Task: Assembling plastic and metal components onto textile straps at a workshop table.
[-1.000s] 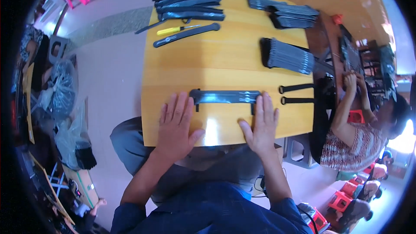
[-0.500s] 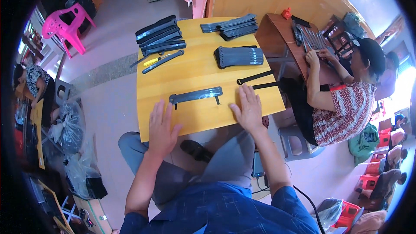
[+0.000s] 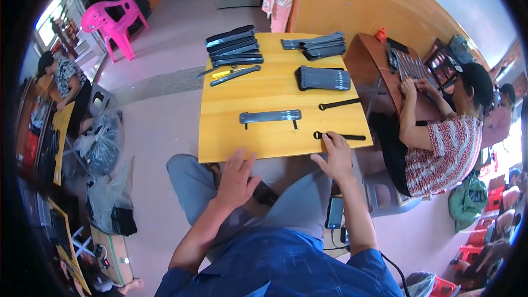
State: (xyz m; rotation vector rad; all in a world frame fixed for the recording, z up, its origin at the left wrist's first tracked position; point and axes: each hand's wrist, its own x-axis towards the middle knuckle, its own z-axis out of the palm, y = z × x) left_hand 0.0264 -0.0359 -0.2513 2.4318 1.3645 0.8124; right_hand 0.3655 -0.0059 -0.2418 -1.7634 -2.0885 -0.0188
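My left hand (image 3: 237, 180) is open just off the near edge of the yellow table (image 3: 231, 146), fingers spread, holding nothing. My right hand (image 3: 336, 157) is open too, thumb apart, its fingertips at a black strap (image 3: 355, 137) with a ring on one end. Whether they press on that strap I cannot tell. Farther back lies a second ringed strap (image 3: 342, 103). In the middle of the table rests a flat bundle of dark straps (image 3: 270, 116), with two short black tabs sticking out from under its near side.
Stacked strap bundles (image 3: 234, 47) lie at the far left, beside a yellow-handled tool (image 3: 223, 73). More bundles (image 3: 324, 78) are at the far right. A co-worker (image 3: 448, 137) sits at a brown table (image 3: 379, 55). A phone (image 3: 334, 213) lies by my right thigh.
The view has shifted. My hands have drawn back toward the table's near edge. The nearer ringed strap now lies closer to me, its ring end uncovered.
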